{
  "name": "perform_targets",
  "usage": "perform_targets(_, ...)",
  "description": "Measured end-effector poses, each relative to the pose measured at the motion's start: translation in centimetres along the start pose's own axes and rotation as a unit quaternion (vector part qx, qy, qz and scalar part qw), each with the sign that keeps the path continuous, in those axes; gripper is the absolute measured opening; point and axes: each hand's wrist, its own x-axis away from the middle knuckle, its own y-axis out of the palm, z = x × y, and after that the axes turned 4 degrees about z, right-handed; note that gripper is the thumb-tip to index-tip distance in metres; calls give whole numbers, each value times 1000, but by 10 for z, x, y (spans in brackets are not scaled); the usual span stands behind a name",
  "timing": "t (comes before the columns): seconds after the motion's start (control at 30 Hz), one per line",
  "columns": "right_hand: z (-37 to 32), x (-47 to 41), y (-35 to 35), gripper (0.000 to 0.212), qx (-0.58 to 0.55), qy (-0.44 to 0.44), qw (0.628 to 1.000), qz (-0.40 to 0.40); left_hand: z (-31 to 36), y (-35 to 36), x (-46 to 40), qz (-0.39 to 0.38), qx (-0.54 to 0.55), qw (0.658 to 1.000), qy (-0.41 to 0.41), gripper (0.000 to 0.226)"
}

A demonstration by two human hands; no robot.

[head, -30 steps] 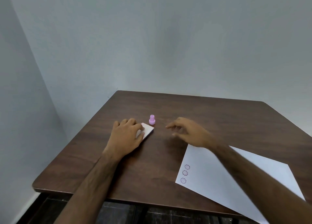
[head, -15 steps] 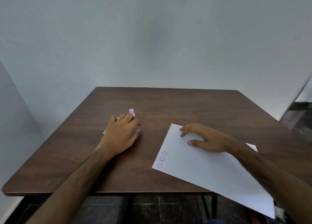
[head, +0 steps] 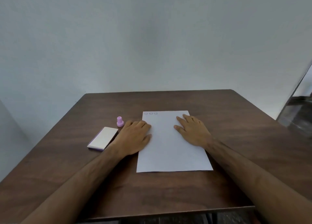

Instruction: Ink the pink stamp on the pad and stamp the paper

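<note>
On the dark brown wooden surface [head: 168,190] the white rectangular paper sheet [head: 168,149] lies under both flat, empty hands, left hand [head: 135,137] and right hand [head: 192,132] apart, while the small upright pink plastic stamp [head: 120,121] stands at eleven o'clock, just beside the nearer left, beyond the closed white pad case [head: 103,138].

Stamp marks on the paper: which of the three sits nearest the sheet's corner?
The leftmost stamp mark, tight in the paper's far-left corner; the other two run rightward along the far edge.
</note>
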Motion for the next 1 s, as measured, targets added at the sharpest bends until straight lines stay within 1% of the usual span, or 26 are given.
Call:
perform_targets(0.07,4,-15,2,65,-6,-2,1000,6,-4,3,-20,-18,-21,1000,-3,38)
perform_targets(0.13,10,-25,5,66,-5,-10,1000,7,-6,11,-33,-29,-16,999,-3,36)
perform_targets(0.2,14,-29,10,67,1,-15,1000,11,-6,19,-38,-39,11,999,-10,38)
perform_targets(0.3,15,-29,12,67,4,-14,1000,16,1,22,-37,-62,70,994,-54,51)
perform_targets(0.37,12,-26,9,68,13,-8,1000,9,4,17,-36,-63,96,991,-66,53)
perform_targets(0.5,6,-24,-6,70,14,3,999,-33,6,3,-35,-90,140,983,-82,54)
perform_targets(0.7,7,-27,-27,71,0,-3,993,-115,4,-14,-40,-164,165,968,-94,63)
perform_targets(0.9,12,-38,-42,72,17,-27,984,-176,-2,-27,-52,-236,163,954,-90,72)
perform_targets(1.0,8,-40,-56,74,18,-23,979,-204,-6,-37,-58,-272,144,948,-81,75)
